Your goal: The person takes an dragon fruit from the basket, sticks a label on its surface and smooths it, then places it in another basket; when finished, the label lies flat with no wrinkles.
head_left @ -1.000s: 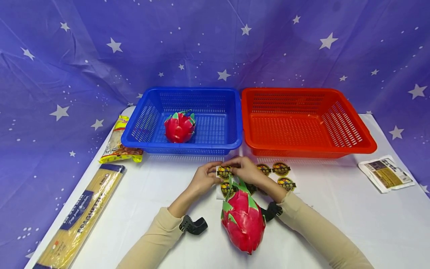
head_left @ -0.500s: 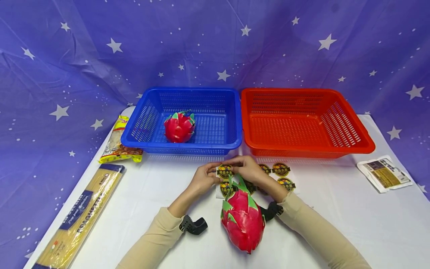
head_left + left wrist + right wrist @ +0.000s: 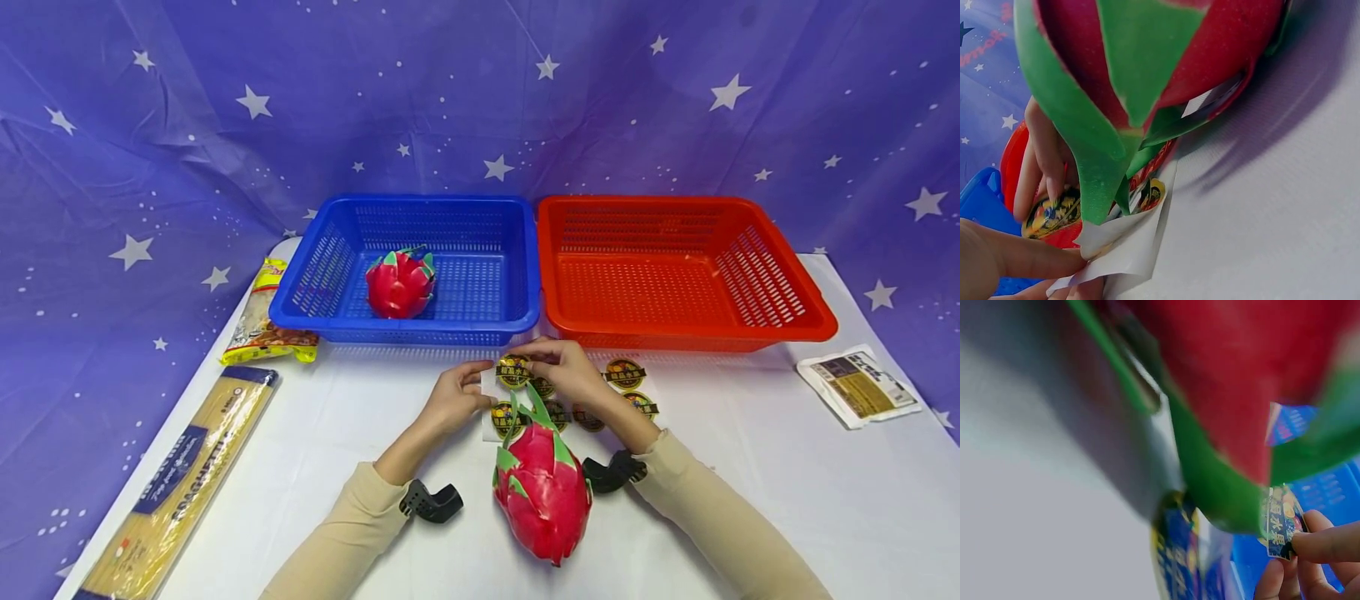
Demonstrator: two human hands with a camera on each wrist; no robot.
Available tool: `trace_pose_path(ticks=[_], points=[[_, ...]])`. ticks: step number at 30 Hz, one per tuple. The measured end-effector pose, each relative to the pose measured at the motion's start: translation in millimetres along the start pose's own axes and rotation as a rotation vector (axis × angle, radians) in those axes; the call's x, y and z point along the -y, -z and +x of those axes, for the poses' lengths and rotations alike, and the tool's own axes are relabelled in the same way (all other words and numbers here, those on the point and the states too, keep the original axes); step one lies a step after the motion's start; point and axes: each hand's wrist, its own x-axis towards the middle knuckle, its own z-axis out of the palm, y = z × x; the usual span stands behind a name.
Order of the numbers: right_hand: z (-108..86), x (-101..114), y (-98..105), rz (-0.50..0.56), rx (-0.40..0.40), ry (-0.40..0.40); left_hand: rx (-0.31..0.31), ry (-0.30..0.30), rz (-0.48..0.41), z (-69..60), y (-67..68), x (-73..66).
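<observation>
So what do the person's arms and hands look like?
The left sleeve and right sleeve are long, plain and beige. The left wrist mount and right wrist mount are black and curved, with small holes. The left hand and right hand are bare.

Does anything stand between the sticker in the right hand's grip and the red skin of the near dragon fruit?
Yes: in the head view, green leaf tips of the near dragon fruit lie between its red skin and the sticker pinched by the right hand.
</observation>
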Motion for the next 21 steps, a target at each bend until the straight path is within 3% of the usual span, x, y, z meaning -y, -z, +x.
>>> trace_pose_path(ticks=[6, 14, 17, 21], points=[[-10.8, 2.7, 16.5, 0.048, -0.046, -0.027, 0.01, 0.019, 0.049, -2.0, 2.7, -4.1], [-40.8, 8.3, 36.0, 0.079, -0.074, -0.042, -0.124, -0.044, 0.318, -16.4, 11.6, -9.6], [-53.7, 7.0, 45.6, 0.029, -0.088, -0.012, -0.096, -0.032, 0.314, -25.3, 14.6, -12.3], [-70.5, 2.2, 55.4, -0.069, -0.105, 0.015, 0.001, 0.017, 0.253, -39.5, 15.4, -16.5]])
